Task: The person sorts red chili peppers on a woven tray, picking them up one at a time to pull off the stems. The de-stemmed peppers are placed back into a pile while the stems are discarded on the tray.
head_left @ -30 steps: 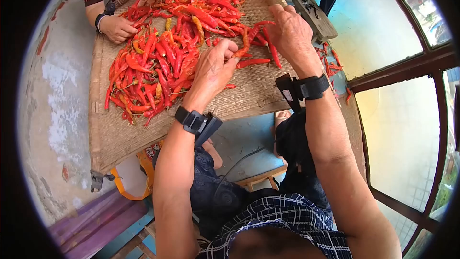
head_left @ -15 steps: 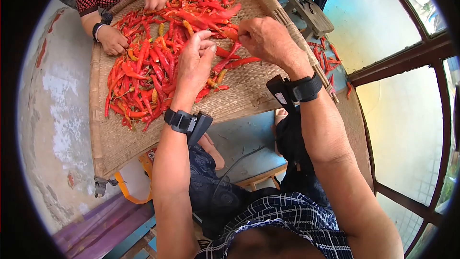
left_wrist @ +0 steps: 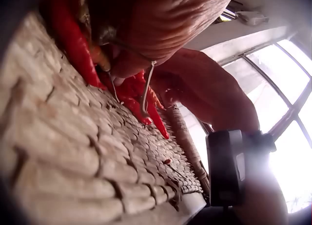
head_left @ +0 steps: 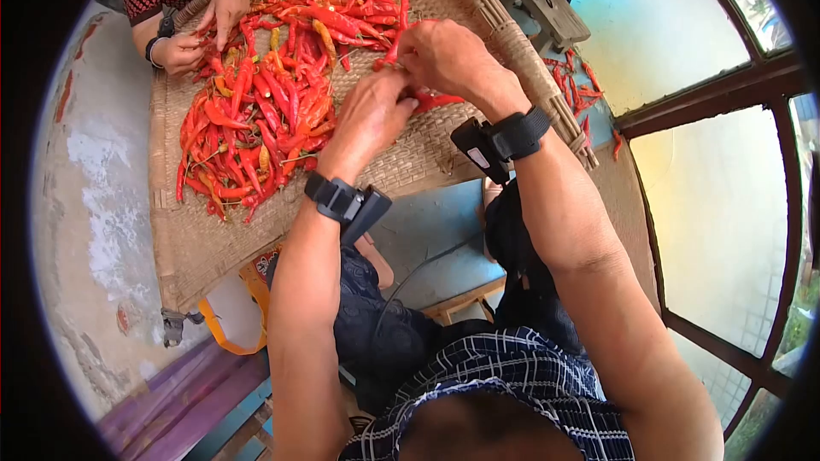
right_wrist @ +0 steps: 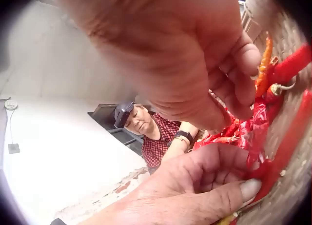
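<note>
Red chili peppers (head_left: 282, 90) lie heaped on a woven tray (head_left: 282, 235). My left hand (head_left: 369, 118) is over the tray at the heap's near right, its thumb and fingers pinching a red chili pepper (right_wrist: 262, 180). In the left wrist view, thin pale stems (left_wrist: 147, 91) stick out beside its fingers. My right hand (head_left: 457, 64) is just beyond, its fingers curled over another red chili pepper (head_left: 395, 49) that pokes out from under them. The two hands almost meet, and their fingertips are partly hidden in the head view.
Across the tray, another person's hands (head_left: 229, 7) work at the heap's far left edge. The tray's raised rim (head_left: 538, 68) runs along the right. Beyond it are a small wooden stool (head_left: 547, 8) and fallen peppers (head_left: 576, 85). Framed window panes (head_left: 709, 222) stand to the right.
My right hand has moved leftward and my left hand has come back beside it after drawing away. The other person's hands have shifted closer together.
</note>
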{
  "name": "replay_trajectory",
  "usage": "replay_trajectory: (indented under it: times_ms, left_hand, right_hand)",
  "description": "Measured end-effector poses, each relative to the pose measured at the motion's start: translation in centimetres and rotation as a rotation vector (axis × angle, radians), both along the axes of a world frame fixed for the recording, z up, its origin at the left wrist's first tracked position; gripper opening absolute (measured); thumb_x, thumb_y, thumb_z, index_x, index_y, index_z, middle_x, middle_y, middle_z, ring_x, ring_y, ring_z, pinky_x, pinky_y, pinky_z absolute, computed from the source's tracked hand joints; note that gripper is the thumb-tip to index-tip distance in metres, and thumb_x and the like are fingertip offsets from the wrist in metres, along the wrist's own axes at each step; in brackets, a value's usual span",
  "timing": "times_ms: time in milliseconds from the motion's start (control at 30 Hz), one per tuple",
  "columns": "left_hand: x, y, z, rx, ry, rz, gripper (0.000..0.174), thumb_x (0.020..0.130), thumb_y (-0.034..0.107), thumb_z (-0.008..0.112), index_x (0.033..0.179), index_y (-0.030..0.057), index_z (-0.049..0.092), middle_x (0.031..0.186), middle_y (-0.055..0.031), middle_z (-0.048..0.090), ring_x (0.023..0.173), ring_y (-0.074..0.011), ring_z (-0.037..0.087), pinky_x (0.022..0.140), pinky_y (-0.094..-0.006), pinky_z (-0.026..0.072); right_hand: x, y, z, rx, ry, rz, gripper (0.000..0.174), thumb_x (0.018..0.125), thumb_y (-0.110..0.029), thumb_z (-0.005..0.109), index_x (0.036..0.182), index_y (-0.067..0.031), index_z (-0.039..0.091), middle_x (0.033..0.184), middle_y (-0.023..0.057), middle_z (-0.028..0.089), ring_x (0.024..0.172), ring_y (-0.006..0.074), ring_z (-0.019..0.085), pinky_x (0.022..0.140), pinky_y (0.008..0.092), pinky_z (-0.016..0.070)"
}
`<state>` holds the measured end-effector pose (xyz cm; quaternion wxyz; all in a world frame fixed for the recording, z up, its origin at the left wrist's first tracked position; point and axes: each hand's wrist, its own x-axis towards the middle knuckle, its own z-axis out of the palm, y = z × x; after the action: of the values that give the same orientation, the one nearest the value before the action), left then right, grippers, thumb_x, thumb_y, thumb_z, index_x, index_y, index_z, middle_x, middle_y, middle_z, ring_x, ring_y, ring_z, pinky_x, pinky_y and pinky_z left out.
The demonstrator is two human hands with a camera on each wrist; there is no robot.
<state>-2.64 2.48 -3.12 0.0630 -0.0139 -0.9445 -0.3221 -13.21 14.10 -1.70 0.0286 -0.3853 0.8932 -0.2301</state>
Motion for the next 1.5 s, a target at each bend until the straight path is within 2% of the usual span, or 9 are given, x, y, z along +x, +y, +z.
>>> replay_trajectory:
  times_ms: [400,467,567,700,833,900,1100,1367,1500]
  left_hand:
    - [3.7,-0.7,1.1,-0.194,0.209,-0.155,0.023,0.081,-0.001,0.054,0.102,0.002,0.062,0.096,-0.0158,0.062,0.091,-0.0333,0.059,0.08,-0.0404,0.0483]
    - [4.3,-2.1,2.8,-0.035,0.321,0.16,0.017,0.084,0.004,0.056,0.1,0.0014,0.063,0.097,-0.0148,0.063,0.087,-0.0306,0.062,0.075,-0.0382,0.0493]
    - [6.1,-5.3,3.4,-0.407,0.259,0.492,0.024,0.082,0.018,0.065,0.101,0.0039,0.06,0.081,-0.0141,0.061,0.074,-0.0264,0.062,0.066,-0.0373,0.0478]
    - [6.7,-6.5,1.9,-0.553,0.165,0.488,0.032,0.079,0.021,0.068,0.104,0.0041,0.057,0.072,-0.012,0.058,0.069,-0.026,0.06,0.063,-0.0379,0.0466]
    - [5.7,-5.4,1.7,-0.26,0.027,0.432,0.032,0.079,0.019,0.069,0.103,0.0027,0.057,0.07,-0.0088,0.059,0.065,-0.0241,0.059,0.061,-0.036,0.046]
    - [5.1,-4.5,1.8,-0.01,0.05,0.437,0.027,0.078,0.016,0.068,0.1,0.0035,0.057,0.077,-0.0139,0.064,0.074,-0.0312,0.063,0.065,-0.0397,0.0478]
    - [3.2,-2.2,1.4,0.108,0.218,0.412,0.021,0.078,0.005,0.067,0.095,0.0046,0.056,0.078,-0.0089,0.062,0.074,-0.0244,0.061,0.067,-0.0356,0.0476]
    - [2.4,-0.2,1.8,0.159,0.382,0.187,0.023,0.076,-0.003,0.064,0.096,0.0041,0.054,0.086,-0.0109,0.059,0.08,-0.0282,0.061,0.071,-0.0372,0.0484]
    - [2.6,0.0,1.3,0.048,0.376,0.087,0.02,0.078,-0.003,0.062,0.095,0.0038,0.055,0.084,-0.0112,0.058,0.078,-0.0311,0.061,0.068,-0.0367,0.0484]
  right_hand:
    - [0.5,-2.1,-1.3,0.244,0.105,-0.016,0.021,0.076,-0.03,0.068,0.084,-0.0104,0.069,0.087,0.0119,0.068,0.084,0.0321,0.066,0.074,0.0426,0.0517]
    - [0.5,-1.4,-0.2,0.167,0.034,-0.017,0.021,0.075,-0.029,0.068,0.086,-0.0116,0.07,0.086,0.0121,0.068,0.084,0.0316,0.066,0.073,0.0421,0.0519]
    - [0.1,-0.1,1.1,0.003,-0.025,-0.108,0.017,0.076,-0.025,0.067,0.089,-0.0145,0.07,0.083,0.0122,0.068,0.08,0.031,0.066,0.072,0.041,0.0523]
    - [-0.4,1.3,0.6,0.011,0.204,-0.237,0.021,0.078,-0.024,0.067,0.096,-0.0124,0.066,0.082,0.0141,0.067,0.082,0.0344,0.064,0.07,0.0437,0.0514]
    - [0.4,0.5,0.5,-0.355,0.379,-0.132,0.019,0.081,-0.021,0.065,0.091,-0.0056,0.065,0.078,0.0145,0.066,0.078,0.033,0.064,0.068,0.0428,0.0512]
    - [1.0,-0.5,0.6,-0.348,0.042,0.024,0.016,0.078,-0.019,0.063,0.079,-0.004,0.067,0.073,0.0193,0.065,0.071,0.0353,0.065,0.067,0.0441,0.0525]
    - [1.2,-1.2,0.4,-0.281,-0.088,0.183,0.025,0.08,-0.027,0.065,0.078,-0.0023,0.069,0.069,0.019,0.064,0.067,0.0337,0.065,0.062,0.0418,0.0515]
    - [0.2,-0.7,0.3,-0.678,-0.784,0.047,0.029,0.08,-0.029,0.073,0.076,-0.0008,0.066,0.062,0.0037,0.059,0.058,0.0116,0.054,0.052,0.0305,0.0437]
    - [0.1,-0.5,0.4,-0.52,-0.641,0.141,0.029,0.078,-0.028,0.074,0.072,-0.0011,0.065,0.061,0.0039,0.058,0.058,0.0107,0.052,0.052,0.0291,0.0426]
